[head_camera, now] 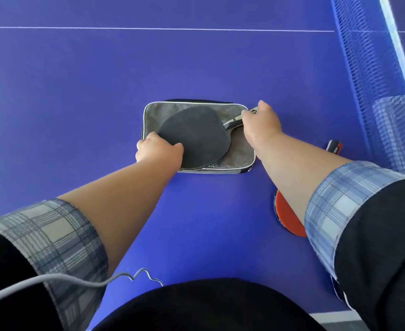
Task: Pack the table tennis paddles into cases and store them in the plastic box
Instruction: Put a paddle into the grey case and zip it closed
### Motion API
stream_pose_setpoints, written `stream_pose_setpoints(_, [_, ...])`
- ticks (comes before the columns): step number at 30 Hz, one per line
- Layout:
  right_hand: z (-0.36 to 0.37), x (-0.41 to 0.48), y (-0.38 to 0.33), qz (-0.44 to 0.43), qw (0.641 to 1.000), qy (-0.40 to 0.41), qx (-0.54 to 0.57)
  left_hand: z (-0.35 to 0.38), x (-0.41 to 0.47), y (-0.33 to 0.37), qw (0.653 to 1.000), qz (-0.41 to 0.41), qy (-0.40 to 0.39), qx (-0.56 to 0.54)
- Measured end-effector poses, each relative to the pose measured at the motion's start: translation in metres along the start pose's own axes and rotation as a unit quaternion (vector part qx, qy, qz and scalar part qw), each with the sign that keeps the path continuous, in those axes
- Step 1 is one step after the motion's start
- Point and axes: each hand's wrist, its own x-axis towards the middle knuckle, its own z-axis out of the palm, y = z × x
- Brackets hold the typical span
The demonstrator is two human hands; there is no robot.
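Observation:
An open grey paddle case (241,151) with a light zip edge lies flat in the middle of the blue table. A black-faced paddle (196,134) rests on its grey lining, handle pointing to the far right. My right hand (261,123) grips that handle at the case's far right corner. My left hand (157,149) holds the case's near left edge, fingers touching the paddle's blade. A second paddle with a red face (288,216) lies on the table to the right, mostly hidden under my right forearm; its handle (334,146) shows beyond the arm.
The blue table tennis net (373,91) stands along the right side, with a translucent plastic box (397,130) seen through it. A grey cable (82,280) curls near the table's front edge. A white line (149,28) crosses the far table.

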Motion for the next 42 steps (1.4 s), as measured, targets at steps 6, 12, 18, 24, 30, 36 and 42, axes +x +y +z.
stream_pose_setpoints(6, [-0.001, -0.008, -0.005, -0.005, 0.999, 0.021, -0.025, -0.016, 0.001, -0.004, 0.983, 0.006, 0.018, -0.183])
stream_pose_setpoints(12, [0.013, -0.067, -0.020, 0.026, 0.995, -0.038, 0.090, -0.063, 0.005, -0.047, 0.947, 0.010, 0.104, -0.303])
stream_pose_setpoints(18, [0.081, -0.165, -0.029, 0.002, 0.987, -0.141, 0.071, -0.139, 0.027, -0.132, 0.976, -0.004, 0.133, -0.172])
stream_pose_setpoints(24, [0.141, -0.241, -0.011, 0.068, 0.958, -0.274, 0.056, -0.169, 0.043, -0.217, 0.995, 0.014, 0.094, -0.043])
stream_pose_setpoints(30, [0.158, -0.250, -0.015, 0.112, 0.951, -0.282, 0.053, -0.171, 0.059, -0.248, 0.997, 0.041, 0.065, 0.012])
stream_pose_setpoints(36, [0.157, -0.251, -0.004, 0.124, 0.946, -0.287, 0.085, -0.166, 0.073, -0.254, 0.996, 0.052, 0.035, 0.066])
stream_pose_setpoints(42, [0.127, -0.224, 0.008, 0.126, 0.962, -0.210, 0.124, -0.144, 0.059, -0.231, 0.991, 0.030, 0.124, 0.048])
